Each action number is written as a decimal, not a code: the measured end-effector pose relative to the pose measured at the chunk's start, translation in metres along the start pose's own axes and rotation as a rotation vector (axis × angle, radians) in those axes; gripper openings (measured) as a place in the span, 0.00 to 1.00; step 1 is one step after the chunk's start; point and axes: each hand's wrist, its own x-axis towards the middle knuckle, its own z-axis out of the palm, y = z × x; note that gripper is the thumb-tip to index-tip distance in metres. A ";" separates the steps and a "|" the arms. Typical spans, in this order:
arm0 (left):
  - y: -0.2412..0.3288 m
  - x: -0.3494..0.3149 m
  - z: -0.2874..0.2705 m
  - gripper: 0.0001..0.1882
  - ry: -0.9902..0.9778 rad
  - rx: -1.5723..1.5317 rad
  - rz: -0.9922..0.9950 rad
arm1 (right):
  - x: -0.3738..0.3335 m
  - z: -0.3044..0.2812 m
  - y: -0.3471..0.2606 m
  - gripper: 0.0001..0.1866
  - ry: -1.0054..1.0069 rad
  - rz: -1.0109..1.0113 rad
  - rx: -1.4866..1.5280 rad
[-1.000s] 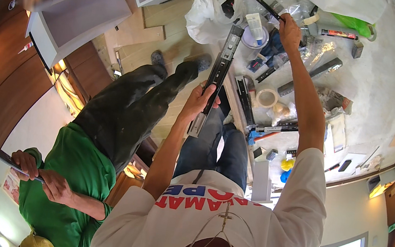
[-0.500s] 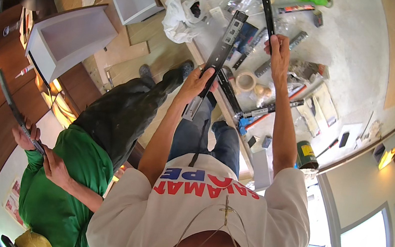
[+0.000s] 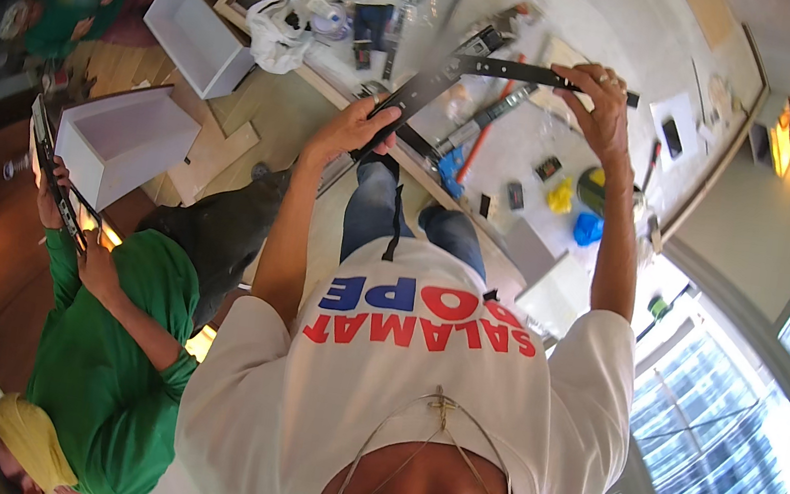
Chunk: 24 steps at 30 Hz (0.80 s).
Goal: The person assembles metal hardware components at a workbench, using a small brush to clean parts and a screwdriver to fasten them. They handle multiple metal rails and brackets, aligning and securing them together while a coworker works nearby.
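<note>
My left hand is closed around the near end of a long black drawer slide, which slants away to the upper right and is partly blurred. A thinner black metal rail with small holes lies almost level in my right hand, whose fingers pinch it near its right end. The rail's left end overlaps the slide in the head view; whether the two touch or are joined, I cannot tell. Both pieces are held up above a cluttered worktable.
A co-worker in green at my left holds another drawer slide. Beyond are two pale drawer boxes. On the table lie a white plastic bag, a phone, blue plastic and loose tools.
My right hand has swung its rail from upright to nearly level, bringing its left end over the slide. My left hand keeps its hold. The whole view has shifted toward the right.
</note>
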 end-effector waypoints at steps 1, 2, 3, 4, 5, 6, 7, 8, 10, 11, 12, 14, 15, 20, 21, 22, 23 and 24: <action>0.004 -0.007 0.017 0.17 -0.029 0.043 -0.003 | -0.020 -0.019 0.004 0.16 -0.010 0.000 -0.038; 0.007 -0.013 0.034 0.16 -0.052 0.086 -0.009 | -0.039 -0.034 0.007 0.16 -0.023 -0.003 -0.069; 0.008 -0.018 0.051 0.17 -0.077 0.123 0.011 | -0.056 -0.052 0.006 0.15 -0.019 -0.016 -0.088; 0.009 -0.023 0.067 0.17 -0.107 0.160 0.016 | -0.074 -0.067 0.006 0.15 -0.016 -0.039 -0.136; 0.010 -0.028 0.082 0.17 -0.138 0.192 0.015 | -0.091 -0.081 0.005 0.15 -0.031 -0.047 -0.157; 0.011 -0.034 0.097 0.17 -0.168 0.224 0.016 | -0.108 -0.092 0.005 0.15 -0.046 -0.056 -0.178; 0.017 -0.039 0.112 0.18 -0.185 0.255 0.024 | -0.123 -0.099 0.007 0.15 -0.033 -0.061 -0.173; 0.017 -0.044 0.125 0.17 -0.191 0.253 0.021 | -0.138 -0.106 0.006 0.15 -0.044 -0.052 -0.178; 0.017 -0.053 0.148 0.17 -0.194 0.245 0.019 | -0.161 -0.119 0.002 0.15 -0.067 -0.046 -0.187; 0.014 -0.056 0.154 0.18 -0.222 0.266 0.024 | -0.170 -0.123 -0.001 0.15 -0.080 -0.035 -0.194; 0.009 -0.056 0.158 0.18 -0.248 0.286 0.030 | -0.177 -0.127 -0.003 0.16 -0.074 -0.046 -0.210; 0.008 -0.058 0.167 0.19 -0.293 0.330 0.032 | -0.188 -0.131 -0.008 0.16 -0.073 -0.073 -0.233; 0.010 -0.058 0.170 0.20 -0.313 0.359 0.034 | -0.191 -0.132 -0.008 0.16 -0.080 -0.078 -0.226; 0.007 -0.068 0.179 0.30 -0.332 0.361 0.056 | -0.196 -0.128 -0.013 0.16 -0.085 -0.095 -0.135; 0.007 -0.071 0.181 0.32 -0.306 0.352 0.059 | -0.196 -0.125 -0.015 0.16 -0.086 -0.094 -0.113; 0.007 -0.074 0.183 0.34 -0.280 0.344 0.066 | -0.194 -0.123 -0.017 0.16 -0.099 -0.094 -0.107; 0.005 -0.074 0.182 0.35 -0.272 0.344 0.059 | -0.193 -0.120 -0.019 0.17 -0.112 -0.094 -0.101; 0.004 -0.075 0.182 0.35 -0.265 0.332 0.067 | -0.191 -0.117 -0.021 0.17 -0.124 -0.094 -0.095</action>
